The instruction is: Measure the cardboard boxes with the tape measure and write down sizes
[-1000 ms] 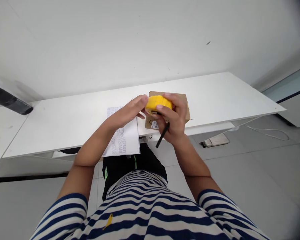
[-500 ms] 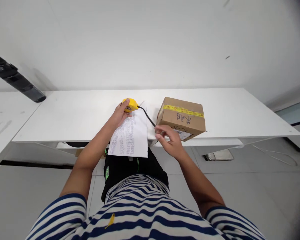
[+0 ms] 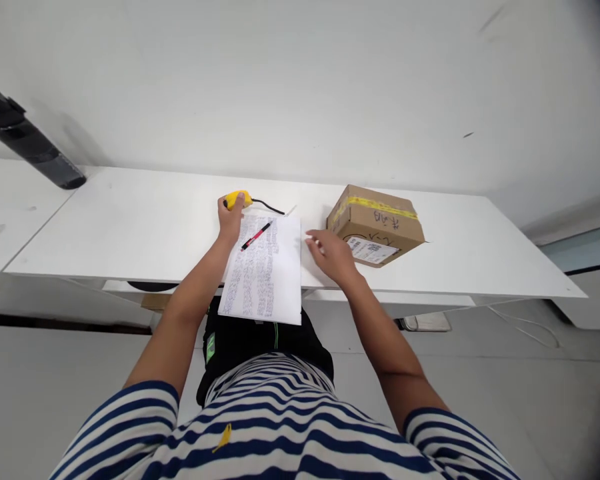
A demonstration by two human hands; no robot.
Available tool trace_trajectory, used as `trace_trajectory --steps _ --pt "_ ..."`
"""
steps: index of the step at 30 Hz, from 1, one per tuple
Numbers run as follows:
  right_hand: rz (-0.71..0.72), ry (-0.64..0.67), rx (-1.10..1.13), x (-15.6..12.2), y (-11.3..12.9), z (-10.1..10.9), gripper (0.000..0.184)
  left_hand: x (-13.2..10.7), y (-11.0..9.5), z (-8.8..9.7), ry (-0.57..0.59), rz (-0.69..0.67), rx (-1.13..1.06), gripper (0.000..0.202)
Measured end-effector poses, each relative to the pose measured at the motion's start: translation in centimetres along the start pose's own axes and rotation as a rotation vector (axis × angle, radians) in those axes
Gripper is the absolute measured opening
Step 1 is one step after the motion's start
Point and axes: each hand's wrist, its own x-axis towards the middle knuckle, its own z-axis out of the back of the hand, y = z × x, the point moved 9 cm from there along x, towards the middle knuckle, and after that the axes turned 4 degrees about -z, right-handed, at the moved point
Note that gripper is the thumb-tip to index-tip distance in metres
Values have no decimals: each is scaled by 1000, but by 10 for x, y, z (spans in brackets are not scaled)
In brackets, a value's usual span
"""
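My left hand (image 3: 229, 217) rests on a yellow tape measure (image 3: 238, 198) that lies on the white table (image 3: 130, 227); its black strap (image 3: 267, 205) trails to the right. A sheet of paper with printed text (image 3: 263, 273) lies in front of me and hangs over the table's near edge. A red and black pen (image 3: 255, 236) lies on the paper's top part. My right hand (image 3: 329, 253) hovers just right of the paper with its fingers loosely apart and holds nothing. A cardboard box (image 3: 377, 225) with yellow tape and a label stands to its right.
A black device (image 3: 25, 143) sticks out over the table's far left corner. A white wall stands behind the table. A cable (image 3: 525, 323) and a flat grey object (image 3: 425, 321) lie on the floor under the table's right side.
Both hands held the tape measure over the box; the left hand then carried it left and set it on the table. The right hand let go and a pen now lies on the paper.
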Motion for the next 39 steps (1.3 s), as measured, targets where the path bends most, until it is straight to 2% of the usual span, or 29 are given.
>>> trace_trajectory --steps 2,4,6,8,11,17,20,22,26,29,36,39 --pt "56 251 -183 29 30 -44 46 -2 2 0 13 5 0 60" --pt "124 446 -363 54 54 -82 56 -4 0 1 14 0 4 60" --pt "184 520 -387 73 70 -102 54 -6 -1 3 9 -9 14 60" --pt "260 533 -359 81 77 -110 50 -8 -2 3 17 -23 26 60" --pt "308 411 -264 76 67 -98 51 -10 1 -2 65 -35 59 59" --pt "303 -127 317 44 36 -24 43 -12 -1 -10 128 -84 159 56" --pt "308 -256 383 32 34 -12 36 -16 -5 -12 155 -96 179 55" --pt "308 -269 323 28 36 -17 33 -18 -7 -12 165 -96 180 54" --pt "338 -171 162 20 43 -42 32 -16 -6 -11 169 -83 138 54" --pt "347 -122 110 17 42 -54 33 -13 -3 -9 154 -67 105 54" --pt "249 -123 122 21 30 -49 30 -18 -8 -11 171 -85 136 55" --pt "213 -148 251 22 27 -39 34 -18 -10 -12 175 -110 143 54"
